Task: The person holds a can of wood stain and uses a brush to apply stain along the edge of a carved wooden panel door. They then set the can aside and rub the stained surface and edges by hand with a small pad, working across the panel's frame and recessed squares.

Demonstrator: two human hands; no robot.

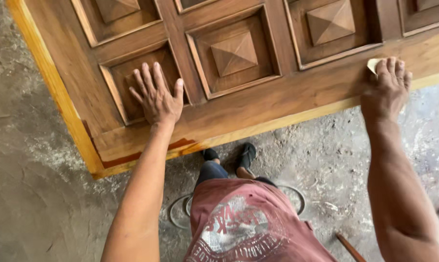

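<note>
A large brown wooden door [258, 104] with raised pyramid panels lies flat in front of me. My left hand [155, 94] rests flat on it, fingers spread over a recessed panel near the door's corner. My right hand [386, 87] presses a small pale piece of sandpaper [373, 64] against the door's bottom rail, fingers curled over it. Only a corner of the sandpaper shows.
The door's lighter yellow edge [59, 92] overhangs a dusty concrete floor [35, 194]. My feet in dark sandals [229, 156] stand just below the door's edge. A wire ring [178, 213] and a thin wooden stick [349, 247] lie on the floor near me.
</note>
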